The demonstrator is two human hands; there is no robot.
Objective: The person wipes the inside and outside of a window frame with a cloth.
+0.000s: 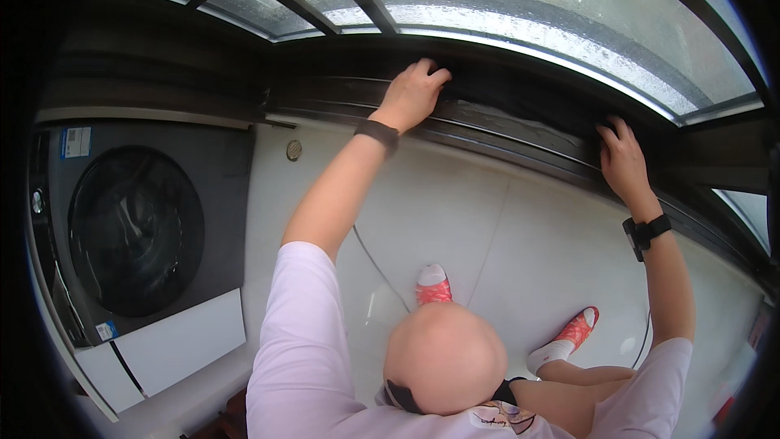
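Observation:
A thin dark sheet (518, 88), perhaps cloth or mesh, stretches between my hands along the black window frame. Its lower edge is wavy, and its dark tone blends into the frame. My left hand (414, 90) pinches it at the left with curled fingers. At the right end, my right hand (623, 157) has bent fingers on the same sheet; the fingertips are partly lost against the dark frame. Below the sheet runs the metal sill (365, 97) with long rails. Behind it stands the wet window pane (518, 12).
A dark front-loading washing machine (137, 225) stands at the left above a white cabinet panel (189, 341). A round floor drain (294, 150) sits in the pale tiled floor (439, 207). A thin cable (381, 268) crosses the floor. My raised knee (445, 356) and red slippers (576, 329) are below.

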